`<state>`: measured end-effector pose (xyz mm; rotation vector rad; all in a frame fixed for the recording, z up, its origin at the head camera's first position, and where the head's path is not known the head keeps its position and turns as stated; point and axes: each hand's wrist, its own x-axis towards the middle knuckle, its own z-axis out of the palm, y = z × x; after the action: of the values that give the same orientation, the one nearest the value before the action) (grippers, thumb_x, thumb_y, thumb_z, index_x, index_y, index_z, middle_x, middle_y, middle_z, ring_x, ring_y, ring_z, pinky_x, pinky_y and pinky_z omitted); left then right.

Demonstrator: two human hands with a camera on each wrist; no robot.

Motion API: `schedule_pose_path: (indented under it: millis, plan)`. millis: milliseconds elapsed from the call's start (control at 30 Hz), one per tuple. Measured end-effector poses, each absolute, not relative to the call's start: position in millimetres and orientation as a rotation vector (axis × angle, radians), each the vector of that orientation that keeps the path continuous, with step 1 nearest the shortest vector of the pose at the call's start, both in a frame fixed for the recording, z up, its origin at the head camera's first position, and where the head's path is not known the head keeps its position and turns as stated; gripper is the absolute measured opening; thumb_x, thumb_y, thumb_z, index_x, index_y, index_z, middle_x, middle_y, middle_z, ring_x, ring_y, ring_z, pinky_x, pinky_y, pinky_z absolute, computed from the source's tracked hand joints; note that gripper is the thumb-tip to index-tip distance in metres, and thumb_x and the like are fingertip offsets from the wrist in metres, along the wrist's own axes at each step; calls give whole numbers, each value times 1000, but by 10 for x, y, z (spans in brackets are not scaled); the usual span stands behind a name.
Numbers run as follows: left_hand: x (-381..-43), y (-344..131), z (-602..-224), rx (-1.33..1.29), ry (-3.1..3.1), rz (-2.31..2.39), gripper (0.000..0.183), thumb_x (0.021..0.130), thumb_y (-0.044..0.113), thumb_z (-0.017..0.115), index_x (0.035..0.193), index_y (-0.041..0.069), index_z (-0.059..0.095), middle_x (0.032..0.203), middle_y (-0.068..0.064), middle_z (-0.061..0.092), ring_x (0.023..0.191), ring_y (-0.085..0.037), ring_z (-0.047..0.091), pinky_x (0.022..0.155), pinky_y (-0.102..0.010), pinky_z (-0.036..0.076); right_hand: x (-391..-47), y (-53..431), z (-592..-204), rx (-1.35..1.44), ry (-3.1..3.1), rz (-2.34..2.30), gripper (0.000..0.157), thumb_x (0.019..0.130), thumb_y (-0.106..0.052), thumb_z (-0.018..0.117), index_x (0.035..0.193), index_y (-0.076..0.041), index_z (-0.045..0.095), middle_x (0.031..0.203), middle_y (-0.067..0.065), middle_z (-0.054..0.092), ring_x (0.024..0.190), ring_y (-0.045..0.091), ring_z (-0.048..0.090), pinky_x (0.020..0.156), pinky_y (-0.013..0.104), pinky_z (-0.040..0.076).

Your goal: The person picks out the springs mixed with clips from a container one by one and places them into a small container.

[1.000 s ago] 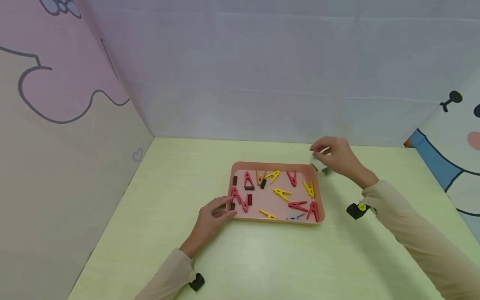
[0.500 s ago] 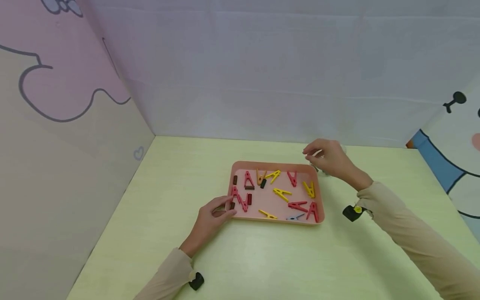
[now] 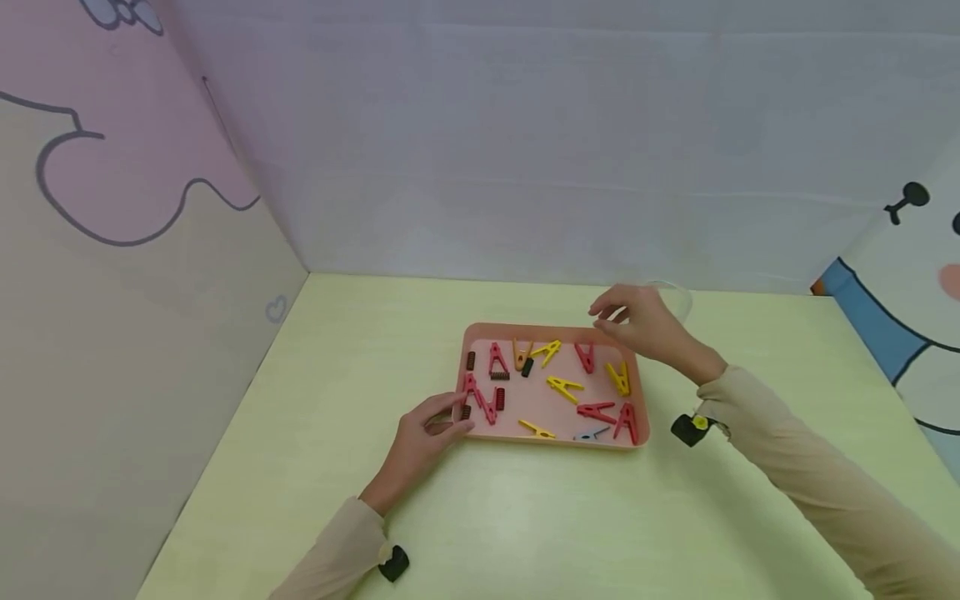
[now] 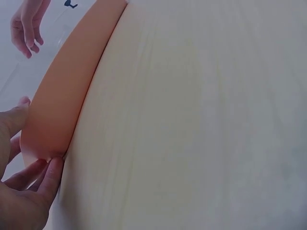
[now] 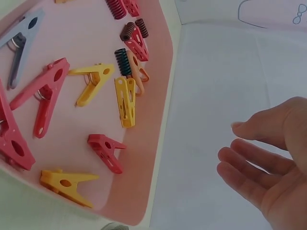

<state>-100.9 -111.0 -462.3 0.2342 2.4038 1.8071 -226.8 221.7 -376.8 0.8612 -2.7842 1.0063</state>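
Note:
A pink tray (image 3: pixel 536 407) on the table holds several red clothespins (image 5: pixel 50 84), yellow clothespins (image 5: pixel 125 102), an orange one (image 3: pixel 521 357) and a blue-grey one (image 3: pixel 591 434). Dark coil springs (image 3: pixel 500 399) lie among them, mostly at the left end. My left hand (image 3: pixel 422 435) grips the tray's front left corner; the left wrist view has thumb and fingers against its orange-looking outer wall (image 4: pixel 64 96). Over the back right corner is my right hand (image 3: pixel 641 321), its fingers loosely bent and nothing between them in the right wrist view.
Behind the right hand, a clear round container (image 3: pixel 682 298) is partly hidden. A white back wall (image 3: pixel 480 167) rises at the table's far edge. Side panels with cartoon drawings (image 3: pixel 896 283) stand left and right.
My right hand has moved left from the clear container to over the tray's back right corner, uncovering part of the container's rim. The left hand and the tray have stayed put.

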Motion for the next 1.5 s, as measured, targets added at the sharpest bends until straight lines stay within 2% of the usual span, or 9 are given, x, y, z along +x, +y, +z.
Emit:
schedule_pose_path:
  millis: [133, 267, 500, 600, 767, 1067, 1333, 1500]
  plan:
    - [-1012, -1101, -4616, 238, 2409, 1799, 46, 87, 16, 70, 129, 4, 58, 133, -15, 52, 113, -34, 56, 87, -27, 51, -2264, 2161, -3791, 874, -2787, 1036, 12, 83, 2, 69, 95, 1, 69, 96, 17, 66, 82, 25, 62, 74, 44, 57]
    - [-1016, -1097, -4608, 230, 2419, 1788, 46, 86, 15, 70, 129, 3, 58, 133, -15, 52, 113, -33, 56, 89, -31, 51, -2259, 2107, -3824, 877, -2796, 1056, 13, 82, 1, 69, 95, 0, 69, 96, 15, 66, 82, 24, 62, 74, 44, 56]
    - [-1114, -1150, -4975, 210, 2445, 1816, 47, 83, 26, 73, 127, 15, 62, 129, 1, 55, 109, -19, 59, 85, -24, 52, -2226, 2019, -3934, 875, -2811, 1036, 11, 82, -1, 70, 93, 0, 70, 92, 10, 67, 78, 21, 62, 71, 38, 57]
    - [-1110, -1150, -4975, 192, 2452, 1812, 46, 83, 21, 74, 126, 14, 62, 129, 0, 55, 109, -20, 60, 85, -25, 52, -2216, 1975, -3957, 872, -2829, 1028, 12, 83, -1, 70, 94, 0, 70, 93, 9, 66, 79, 21, 62, 71, 37, 57]
    - [-1105, -1136, -4969, 173, 2452, 1829, 45, 83, 12, 73, 126, 8, 61, 129, -9, 55, 108, -32, 59, 85, -30, 53, -2191, 1909, -4004, 880, -2841, 1043, 13, 83, -5, 72, 95, -1, 70, 93, 9, 66, 80, 22, 62, 71, 37, 57]
    - [-1106, -1154, -4968, 203, 2445, 1809, 46, 83, 26, 73, 126, 16, 62, 128, 4, 55, 107, -17, 60, 85, -24, 52, -2167, 1840, -4127, 905, -2850, 1043, 13, 82, -6, 73, 95, -6, 70, 93, 10, 67, 78, 19, 62, 69, 35, 56]
    - [-1105, -1154, -4957, 240, 2448, 1824, 48, 82, 28, 74, 127, 14, 61, 129, 0, 55, 110, -20, 58, 86, -27, 52, -2166, 1765, -4232, 885, -2893, 1080, 17, 82, -6, 73, 97, 1, 69, 95, 14, 66, 79, 20, 63, 67, 34, 56]
    - [-1107, -1162, -4972, 231, 2429, 1836, 47, 82, 30, 74, 126, 18, 62, 129, 2, 55, 110, -18, 58, 86, -26, 52, -2155, 1696, -4258, 824, -2963, 1150, 19, 84, -8, 71, 100, 1, 68, 96, 13, 66, 81, 22, 62, 67, 32, 55]
